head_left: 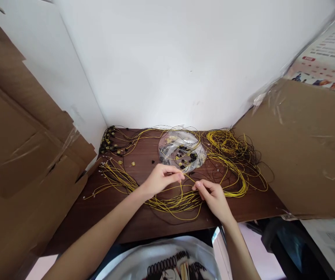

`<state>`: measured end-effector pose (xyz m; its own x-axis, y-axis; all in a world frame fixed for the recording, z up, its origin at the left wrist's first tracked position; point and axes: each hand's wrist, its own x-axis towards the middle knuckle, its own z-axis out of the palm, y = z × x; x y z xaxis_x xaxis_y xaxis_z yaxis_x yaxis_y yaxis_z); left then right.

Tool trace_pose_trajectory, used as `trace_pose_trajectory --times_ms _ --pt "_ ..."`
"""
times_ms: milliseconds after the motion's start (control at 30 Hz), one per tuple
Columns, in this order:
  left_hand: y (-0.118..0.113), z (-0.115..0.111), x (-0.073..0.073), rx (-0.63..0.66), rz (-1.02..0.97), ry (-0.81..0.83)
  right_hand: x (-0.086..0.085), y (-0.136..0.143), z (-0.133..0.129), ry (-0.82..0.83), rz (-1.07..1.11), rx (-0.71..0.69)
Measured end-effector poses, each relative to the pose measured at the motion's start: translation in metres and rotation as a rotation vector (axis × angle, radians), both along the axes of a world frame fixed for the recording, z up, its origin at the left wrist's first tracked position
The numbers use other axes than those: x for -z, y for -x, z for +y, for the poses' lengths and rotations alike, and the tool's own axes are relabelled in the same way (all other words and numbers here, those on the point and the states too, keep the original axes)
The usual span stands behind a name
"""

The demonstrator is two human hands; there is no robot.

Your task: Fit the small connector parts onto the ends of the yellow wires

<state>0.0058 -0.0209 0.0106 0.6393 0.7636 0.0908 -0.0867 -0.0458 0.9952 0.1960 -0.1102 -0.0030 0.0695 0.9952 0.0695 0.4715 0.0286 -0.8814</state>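
Note:
A thin yellow wire runs between my two hands above the table. My left hand pinches it between thumb and forefinger, and a length of it hangs down below those fingertips. A little to the right, my right hand is closed on the same wire with thumb and fingers together. Beneath both hands lies a long bundle of yellow and black wires. Just behind them is a clear plastic bag with small black and yellow parts on it.
Coiled yellow and black wires are heaped at the back right. Wires with black and yellow connectors lie at the back left. Cardboard panels stand at the left and right, with a white wall behind the brown table.

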Motion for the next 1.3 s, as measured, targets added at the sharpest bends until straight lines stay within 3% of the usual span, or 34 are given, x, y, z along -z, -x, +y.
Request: trace_pose_trajectory --times_ms 133,333,767,933,1100,1200,1300 --pt "0.017 0.014 -0.01 -0.077 -0.383 0.285 0.004 -0.011 -0.001 -0.014 0.006 0.037" --pt "0.045 0.035 -0.025 -0.172 -0.877 0.532 0.008 -0.025 -0.003 -0.013 0.065 0.053" --pt "0.104 0.059 -0.036 -0.592 -1.292 0.426 0.015 -0.05 -0.009 -0.012 0.178 0.133" --pt "0.107 0.06 -0.037 -0.641 -1.258 0.476 0.013 -0.055 -0.011 -0.117 0.302 0.277" --pt "0.097 0.053 -0.037 -0.484 -1.126 0.428 -0.003 -0.06 -0.01 -0.371 0.926 0.369" --pt "0.094 0.051 -0.034 -0.385 -0.933 0.329 -0.017 -0.068 -0.015 -0.464 1.19 0.411" --pt "0.09 0.05 -0.028 -0.384 -0.593 0.202 -0.029 -0.074 -0.02 -0.523 1.135 0.416"
